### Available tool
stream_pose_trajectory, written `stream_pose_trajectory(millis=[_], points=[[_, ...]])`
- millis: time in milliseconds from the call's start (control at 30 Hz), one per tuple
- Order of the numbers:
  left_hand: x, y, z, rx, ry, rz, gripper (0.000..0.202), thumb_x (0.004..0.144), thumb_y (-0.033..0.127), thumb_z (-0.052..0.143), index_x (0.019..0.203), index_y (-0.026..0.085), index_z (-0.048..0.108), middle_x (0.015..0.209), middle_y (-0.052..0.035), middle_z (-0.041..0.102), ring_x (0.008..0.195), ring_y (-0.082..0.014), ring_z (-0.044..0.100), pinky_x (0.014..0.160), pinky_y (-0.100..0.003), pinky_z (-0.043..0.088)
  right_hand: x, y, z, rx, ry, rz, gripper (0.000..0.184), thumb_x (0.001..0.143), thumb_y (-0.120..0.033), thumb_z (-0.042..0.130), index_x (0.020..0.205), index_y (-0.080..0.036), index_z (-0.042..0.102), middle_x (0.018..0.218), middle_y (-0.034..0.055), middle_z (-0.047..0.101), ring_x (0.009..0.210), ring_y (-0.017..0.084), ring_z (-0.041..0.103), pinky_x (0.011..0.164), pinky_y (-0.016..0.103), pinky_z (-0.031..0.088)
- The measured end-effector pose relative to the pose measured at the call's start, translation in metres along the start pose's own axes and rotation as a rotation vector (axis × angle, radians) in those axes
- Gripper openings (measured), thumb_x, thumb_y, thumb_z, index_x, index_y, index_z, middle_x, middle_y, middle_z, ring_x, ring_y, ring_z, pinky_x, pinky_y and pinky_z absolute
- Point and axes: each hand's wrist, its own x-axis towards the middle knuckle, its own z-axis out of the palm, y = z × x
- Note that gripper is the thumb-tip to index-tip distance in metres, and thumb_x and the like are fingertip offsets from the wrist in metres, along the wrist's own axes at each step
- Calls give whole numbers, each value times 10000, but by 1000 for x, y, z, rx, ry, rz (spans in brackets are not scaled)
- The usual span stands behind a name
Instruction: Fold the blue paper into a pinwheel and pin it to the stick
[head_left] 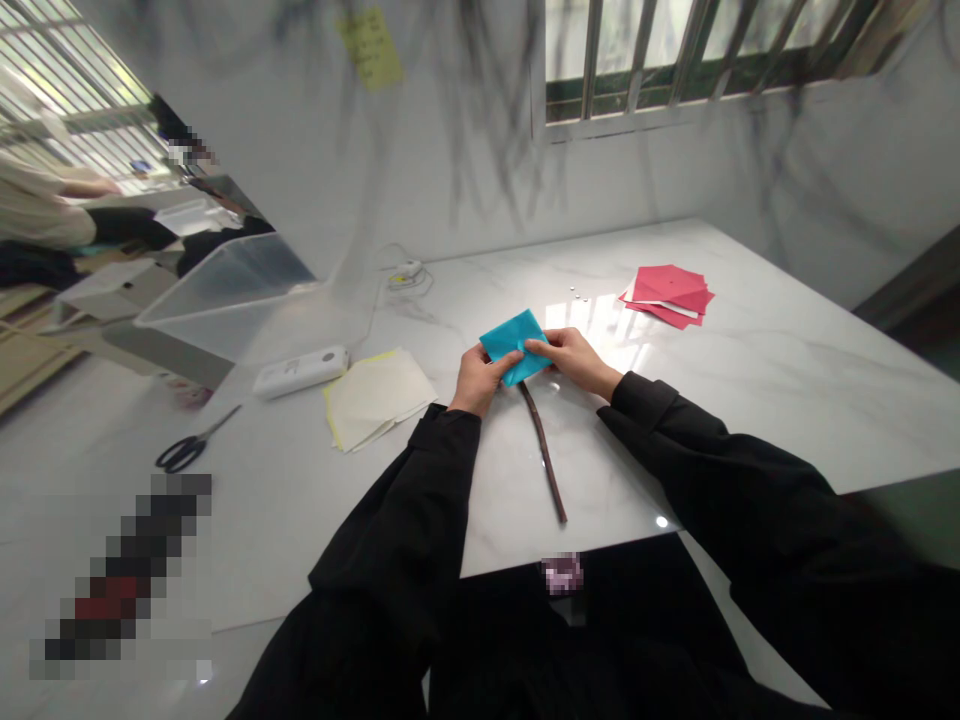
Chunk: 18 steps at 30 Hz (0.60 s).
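Observation:
Between my two hands is a small folded piece of blue paper point(516, 338), raised a little above the white marbled table point(510, 540). My left hand point(478, 381) pinches its lower left side, the thumb lying across the front. On the right side my right hand point(576, 358) grips it, with its thumb pressed near the middle. The other fingers are mostly hidden behind the paper. A thin brown stick point(547, 455) lies on the table below the paper, its upper end just under the paper's lower edge.
Left of my hands lie a stack of cream paper point(382, 395), a white oblong device point(301, 372) and black-handled scissors point(184, 450). Red paper pieces point(670, 290) are piled at the back right. A clear plastic bin point(232, 285) and a seated person point(45, 205) are at far left.

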Motion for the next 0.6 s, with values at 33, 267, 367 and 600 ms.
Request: stream_pose_trajectory(millis=[33,267,367,600], points=[[0,0,0,6,-4,2,623,501,451,1065,963,126,803,971,-126,821,890,-270,765,946,-433,589,0,0,0,-1,4,-3,503,792,-644,836,878,-152,773,656,-6,632,580,109,518,536,236,439],[-2,6,1,-4,-40,-14,631,563,556,1027,993,147,812,984,-101,825,892,-237,750,902,-386,608,2,4,1,37,57,-4,473,803,-613,833,908,-154,783,740,21,688,638,124,570,544,231,481],[-2,9,1,-25,-24,-42,678,566,629,1004,999,142,819,959,-93,818,876,-236,744,855,-378,615,3,5,1,64,101,1,489,795,-619,833,913,-148,781,757,30,701,650,129,578,539,230,480],[0,7,0,-7,34,-56,706,498,632,1022,958,133,830,910,-106,815,890,-261,752,843,-388,619,2,1,1,-4,106,-8,475,809,-595,819,920,-134,786,711,22,677,627,128,564,545,238,488]])
